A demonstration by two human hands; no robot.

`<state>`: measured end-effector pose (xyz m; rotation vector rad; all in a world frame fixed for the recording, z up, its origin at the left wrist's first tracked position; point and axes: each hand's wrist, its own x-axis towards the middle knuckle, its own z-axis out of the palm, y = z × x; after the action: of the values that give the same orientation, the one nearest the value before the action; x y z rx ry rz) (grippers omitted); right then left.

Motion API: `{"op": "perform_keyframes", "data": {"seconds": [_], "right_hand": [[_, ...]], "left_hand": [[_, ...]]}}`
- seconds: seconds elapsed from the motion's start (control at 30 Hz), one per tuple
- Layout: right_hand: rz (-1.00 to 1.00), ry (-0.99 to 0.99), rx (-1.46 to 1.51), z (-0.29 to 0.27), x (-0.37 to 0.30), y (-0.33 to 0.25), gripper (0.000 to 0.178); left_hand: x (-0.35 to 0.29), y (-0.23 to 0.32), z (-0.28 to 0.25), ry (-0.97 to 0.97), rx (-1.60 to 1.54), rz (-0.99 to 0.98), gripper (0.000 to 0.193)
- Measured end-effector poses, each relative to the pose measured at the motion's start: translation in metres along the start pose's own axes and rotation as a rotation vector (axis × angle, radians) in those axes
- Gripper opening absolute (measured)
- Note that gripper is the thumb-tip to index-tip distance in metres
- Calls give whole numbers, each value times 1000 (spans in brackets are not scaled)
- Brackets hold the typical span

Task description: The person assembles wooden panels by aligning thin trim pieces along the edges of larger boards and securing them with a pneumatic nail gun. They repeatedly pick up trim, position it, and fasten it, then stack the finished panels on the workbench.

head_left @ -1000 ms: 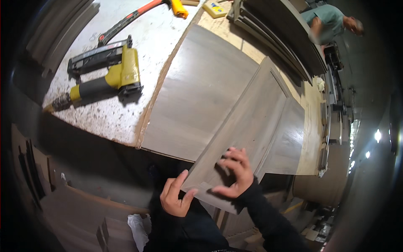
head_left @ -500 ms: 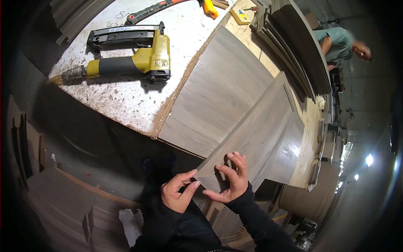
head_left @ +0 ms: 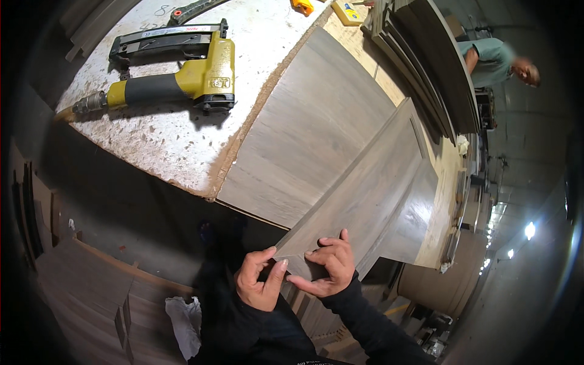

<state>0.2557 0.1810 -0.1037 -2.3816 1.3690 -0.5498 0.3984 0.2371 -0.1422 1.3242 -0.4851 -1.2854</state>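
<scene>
A long grey wood-grain board slants away from me, its near end over the table's front edge. Its near left corner is pinched between the thumb and fingers of my left hand. At the same end, my right hand has curled fingers on the top face and its thumb at the edge, gripping the board. A wider grey panel lies flat beneath it. To the left, a yellow and black nail gun rests on a white, speckled work surface, with an air hose fitting on its handle.
Stacked dark boards stand at the far right, with a person in a green shirt behind them. A black-handled tool and a yellow block lie at the back. Crumpled white paper sits beside lower boards.
The view has shifted slightly, so the table and nail gun sit further left and higher. My right fingers have curled in closer to the board; my left hand keeps its pinch.
</scene>
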Motion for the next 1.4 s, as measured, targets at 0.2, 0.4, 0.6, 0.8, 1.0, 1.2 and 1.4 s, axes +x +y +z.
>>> {"op": "perform_keyframes", "data": {"seconds": [0.2, 0.4, 0.6, 0.8, 1.0, 1.2, 1.4], "right_hand": [[4, 7, 11, 1, 2, 1, 42], [75, 10, 66, 3, -5, 1, 53], [41, -145, -66, -5, 5, 0, 68], [-83, -236, -4, -21, -17, 25, 64], [-101, -250, -19, -23, -25, 35, 62], [-129, -258, 2, -20, -15, 29, 61], [-122, -262, 15, -24, -23, 40, 62]], "left_hand": [[5, -2, -1, 33, 190, 142, 19], [7, 0, -1, 20, 195, 162, 13], [7, 7, -4, -7, 341, 247, 9], [-10, 16, -9, -225, 500, 319, 4], [124, 109, -55, 170, 1352, 940, 36], [229, 141, -75, 90, 1609, 827, 66], [172, 145, -67, -213, 1667, 741, 63]]}}
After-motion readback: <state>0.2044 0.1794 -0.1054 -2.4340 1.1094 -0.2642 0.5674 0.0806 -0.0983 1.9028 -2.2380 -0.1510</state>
